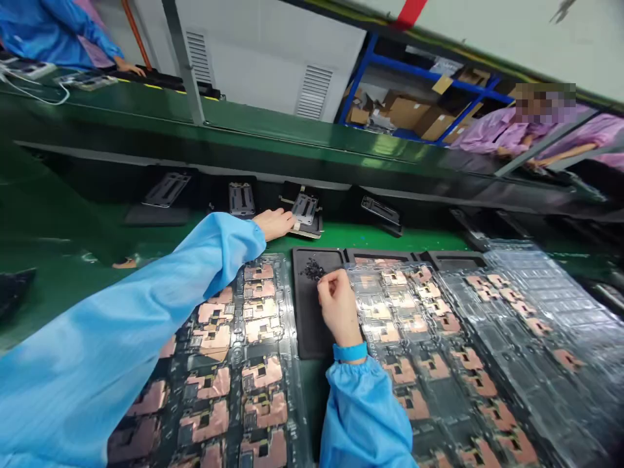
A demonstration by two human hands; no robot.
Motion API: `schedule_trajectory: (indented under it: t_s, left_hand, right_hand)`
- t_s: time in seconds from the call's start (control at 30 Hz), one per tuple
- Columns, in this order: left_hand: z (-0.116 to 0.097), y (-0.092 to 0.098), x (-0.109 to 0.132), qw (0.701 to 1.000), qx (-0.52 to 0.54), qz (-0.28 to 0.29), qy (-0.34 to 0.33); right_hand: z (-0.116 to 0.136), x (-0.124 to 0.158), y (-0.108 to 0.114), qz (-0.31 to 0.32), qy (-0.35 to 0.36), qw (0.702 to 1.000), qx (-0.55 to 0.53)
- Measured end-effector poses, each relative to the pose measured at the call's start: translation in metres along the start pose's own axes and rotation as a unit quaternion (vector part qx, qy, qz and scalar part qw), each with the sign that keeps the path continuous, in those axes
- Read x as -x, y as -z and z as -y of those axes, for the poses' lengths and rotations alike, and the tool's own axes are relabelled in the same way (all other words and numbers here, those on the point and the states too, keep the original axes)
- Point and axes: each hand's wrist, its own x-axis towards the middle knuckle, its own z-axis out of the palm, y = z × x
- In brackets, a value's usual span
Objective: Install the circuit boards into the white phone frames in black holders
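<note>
Metal frame (305, 209) in jig (314, 227) lies by open left hand (273, 224); right hand (338, 307) pinches above black parts (313, 268).

Head camera, close above plastic tray (296, 390) (view tilted).

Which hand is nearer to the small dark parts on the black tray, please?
Right. The right hand is beside the small dark parts; the left hand is farther off, beyond the black tray.

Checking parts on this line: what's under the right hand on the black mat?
A small heap of dark pieces lies on the black mat by the right hand; whatever lies directly beneath the hand is covered by it and cannot be seen.
</note>
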Motion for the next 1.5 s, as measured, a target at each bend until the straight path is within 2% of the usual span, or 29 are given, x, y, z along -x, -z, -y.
schedule_trajectory:
  t_s: [0.1, 0.2, 0.27, 0.33, 0.4, 0.5, 0.57, 0.63, 0.7, 0.73, 0.8, 0.9, 0.97, 1.03, 1.13, 1.2, 1.23, 1.33, 1.4, 1.43, 1.5]
  left_hand:
    - [0.004, 0.022, 0.02, 0.999, -0.002, -0.032, -0.004]
    - [0.008, 0.039, 0.054, 0.998, 0.009, -0.059, -0.017]
    - [0.007, 0.048, 0.092, 0.997, 0.015, -0.077, -0.026]
    - [-0.005, 0.054, 0.146, 0.994, 0.019, -0.098, -0.044]
    - [-0.031, 0.058, 0.209, 0.989, 0.026, -0.118, -0.083]
    - [-0.09, 0.053, 0.3, 0.978, 0.061, -0.146, -0.136]
    - [-0.129, 0.046, 0.343, 0.968, 0.129, -0.166, -0.135]
    - [-0.158, 0.04, 0.366, 0.964, 0.177, -0.159, -0.119]
    - [-0.167, 0.038, 0.372, 0.965, 0.206, -0.128, -0.095]
    - [-0.162, 0.038, 0.372, 0.966, 0.222, -0.107, -0.082]
    - [-0.139, 0.036, 0.368, 0.965, 0.244, -0.083, -0.04]
    - [-0.087, 0.026, 0.363, 0.978, 0.165, -0.073, 0.108]
    - [-0.058, 0.014, 0.362, 0.975, 0.104, -0.059, 0.185]
    - [-0.04, 0.003, 0.363, 0.974, 0.1, -0.053, 0.194]
    - [-0.031, -0.002, 0.366, 0.964, 0.165, -0.078, 0.193]
    - [-0.03, 0.003, 0.364, 0.936, 0.251, -0.081, 0.232]
    - [-0.03, 0.008, 0.362, 0.913, 0.306, -0.073, 0.259]
    - [-0.041, 0.028, 0.343, 0.819, 0.489, -0.039, 0.297]
    - [-0.054, 0.039, 0.325, 0.765, 0.59, -0.023, 0.256]
    - [-0.06, 0.042, 0.315, 0.749, 0.622, -0.019, 0.226]
    - [-0.071, 0.044, 0.298, 0.739, 0.649, -0.015, 0.18]
  right_hand:
    - [-0.004, 0.0, 0.005, 0.011, -0.019, 0.997, -0.079]
    - [-0.001, 0.0, 0.006, 0.025, -0.039, 0.99, -0.133]
    - [0.003, -0.001, 0.009, 0.029, -0.05, 0.986, -0.153]
    - [0.007, 0.0, 0.013, 0.026, -0.056, 0.985, -0.163]
    - [0.011, 0.001, 0.018, 0.018, -0.056, 0.987, -0.15]
    - [0.017, 0.006, 0.022, 0.018, -0.049, 0.994, -0.1]
    - [0.022, 0.01, 0.022, 0.03, -0.043, 0.996, -0.075]
    - [0.03, 0.015, 0.02, 0.044, -0.036, 0.997, -0.059]
    - [0.039, 0.021, 0.016, 0.065, -0.018, 0.997, -0.039]
    - [0.044, 0.024, 0.014, 0.083, 0.0, 0.996, -0.031]
    - [0.055, 0.031, 0.01, 0.128, 0.057, 0.99, -0.029]
    - [0.072, 0.04, 0.002, 0.205, 0.121, 0.969, -0.068]
    - [0.081, 0.045, -0.001, 0.24, 0.105, 0.959, -0.11]
    - [0.088, 0.05, -0.003, 0.27, 0.061, 0.947, -0.165]
    - [0.093, 0.056, -0.006, 0.312, 0.008, 0.917, -0.248]
    - [0.094, 0.059, -0.009, 0.321, -0.012, 0.902, -0.29]
    - [0.094, 0.061, -0.012, 0.316, -0.025, 0.898, -0.306]
    - [0.095, 0.064, -0.018, 0.295, -0.064, 0.888, -0.348]
    - [0.097, 0.067, -0.022, 0.295, -0.081, 0.879, -0.366]
    - [0.098, 0.068, -0.023, 0.299, -0.086, 0.875, -0.371]
    - [0.099, 0.069, -0.023, 0.31, -0.095, 0.869, -0.374]
